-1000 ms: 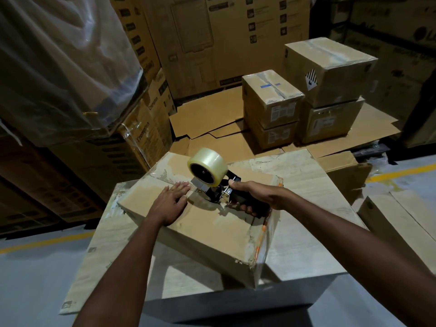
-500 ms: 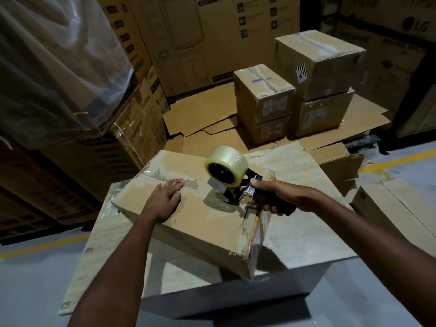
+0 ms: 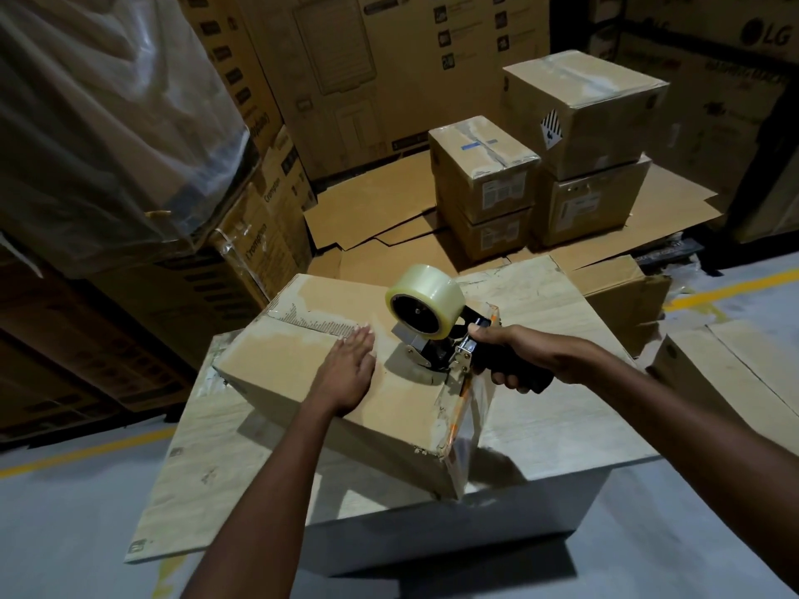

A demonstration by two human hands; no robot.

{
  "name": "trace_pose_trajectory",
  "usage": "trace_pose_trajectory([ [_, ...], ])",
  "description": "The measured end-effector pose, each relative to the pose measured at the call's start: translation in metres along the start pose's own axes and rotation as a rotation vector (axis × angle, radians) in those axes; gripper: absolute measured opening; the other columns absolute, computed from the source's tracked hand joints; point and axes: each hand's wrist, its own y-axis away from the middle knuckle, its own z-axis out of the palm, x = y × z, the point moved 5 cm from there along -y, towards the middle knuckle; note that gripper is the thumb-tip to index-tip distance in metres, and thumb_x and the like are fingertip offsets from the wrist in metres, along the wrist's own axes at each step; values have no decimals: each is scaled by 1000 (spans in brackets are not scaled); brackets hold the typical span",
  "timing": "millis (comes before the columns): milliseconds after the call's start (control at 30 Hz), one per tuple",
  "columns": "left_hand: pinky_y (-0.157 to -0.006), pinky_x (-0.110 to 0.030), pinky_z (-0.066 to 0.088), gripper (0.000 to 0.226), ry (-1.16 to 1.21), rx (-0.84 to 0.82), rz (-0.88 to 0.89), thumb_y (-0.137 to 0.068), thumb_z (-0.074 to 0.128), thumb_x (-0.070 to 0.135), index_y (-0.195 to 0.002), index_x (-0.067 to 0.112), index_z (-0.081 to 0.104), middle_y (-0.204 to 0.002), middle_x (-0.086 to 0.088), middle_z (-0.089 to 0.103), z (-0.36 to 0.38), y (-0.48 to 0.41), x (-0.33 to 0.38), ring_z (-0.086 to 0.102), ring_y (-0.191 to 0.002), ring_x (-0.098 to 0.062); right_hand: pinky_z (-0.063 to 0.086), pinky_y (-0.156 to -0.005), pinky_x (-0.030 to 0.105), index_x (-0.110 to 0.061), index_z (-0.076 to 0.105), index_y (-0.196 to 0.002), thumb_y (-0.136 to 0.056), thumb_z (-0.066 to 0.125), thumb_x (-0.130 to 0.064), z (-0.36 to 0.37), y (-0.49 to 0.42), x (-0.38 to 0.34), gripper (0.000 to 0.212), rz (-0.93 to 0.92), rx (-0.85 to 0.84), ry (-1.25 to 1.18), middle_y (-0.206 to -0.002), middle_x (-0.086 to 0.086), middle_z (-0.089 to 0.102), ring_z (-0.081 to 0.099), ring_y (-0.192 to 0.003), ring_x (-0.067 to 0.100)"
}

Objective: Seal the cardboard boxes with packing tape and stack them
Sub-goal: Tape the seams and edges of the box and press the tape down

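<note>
A person's left hand (image 3: 348,373) lay flat on top of a cardboard box (image 3: 294,365), fingers straight and together. It gripped nothing and seemed to be pressing the flaps down so the box would not slide under the pull of the tape. The right hand (image 3: 514,361) was wrapped tight round the black handle of a dispenser (image 3: 436,352). The dispenser's nose sat on the box top near the left hand and close to the right-hand edge, and a clear roll (image 3: 426,306) stood upright on it. A glossy strip with an orange streak ran down the box's right side, which suggested the tape was meant to wrap over that edge rather than end on top. The box sat askew, one corner toward the camera, on a pale wood-grain bench (image 3: 540,425) that brought it to working height. Beyond the bench, flattened cardboard sheets (image 3: 372,201) covered the floor. On them four sealed boxes (image 3: 484,166) stood in two stacks of two, side by side, likely the place for this one once taped. A plastic-wrapped load (image 3: 108,101) loomed at left, and printed cartons (image 3: 389,58) walled off the back.
</note>
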Motion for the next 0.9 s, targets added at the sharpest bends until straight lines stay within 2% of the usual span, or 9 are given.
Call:
trace_pose_trajectory([
  [133, -128, -35, 7, 51, 44, 10, -23, -110, 27, 31, -161, 25, 29, -168, 13, 20, -5, -1, -4, 11, -154, 0, 37, -43, 20, -7, 66, -96, -102, 36, -68, 0, 1, 3, 69, -18, 36, 25, -68, 2, 55, 46, -49, 10],
  [267, -128, -34, 7, 50, 43, 6, -39, -110, 28, 30, -160, 26, 32, -167, 15, 22, -7, -2, -5, 12, -153, 2, 38, -51, 25, -6, 65, -100, -98, 39, -73, -14, 12, 13, 72, -28, 31, 58, -71, 2, 54, 46, -54, 12],
  [433, -127, -34, 7, 50, 23, -2, -47, -110, 29, 29, -159, 23, 34, -167, 11, 23, -7, -3, -1, 14, -154, -2, 36, -44, 20, -5, 62, -101, -100, 37, -70, -25, 33, 34, 70, -12, 30, -3, -69, 1, 52, 42, -50, 10],
  [533, -128, -35, 6, 52, -34, -13, -57, -111, 27, 31, -161, 21, 27, -170, 7, 17, -6, -1, 2, 9, -156, -6, 35, -42, 19, -6, 62, -100, -100, 36, -71, -24, 36, 37, 69, -26, 33, -10, -68, 1, 52, 42, -48, 9],
  [633, -128, -33, 4, 52, -33, -50, 55, -111, 23, 36, -162, 25, 17, -169, 10, 7, 4, 7, 38, 0, -155, -3, 34, -41, 19, -7, 61, -99, -100, 35, -70, -24, 36, 38, 68, -44, 31, -14, -67, 0, 50, 41, -47, 9],
  [700, -127, -30, 3, 52, -3, -42, 112, -112, 23, 36, -162, 26, 17, -166, 14, 5, 13, 10, 68, 0, -154, 0, 34, -42, 19, -7, 61, -98, -100, 36, -70, -25, 35, 39, 68, -54, 30, -8, -67, 0, 51, 42, -47, 9],
  [900, -125, -23, 5, 49, 43, -38, 72, -112, 28, 31, -161, 27, 27, -161, 21, 14, 10, 7, 76, 7, -149, 9, 34, -49, 26, -7, 66, -100, -92, 39, -81, -29, 26, 48, 79, -69, 21, -7, -70, 2, 53, 43, -52, 12],
])
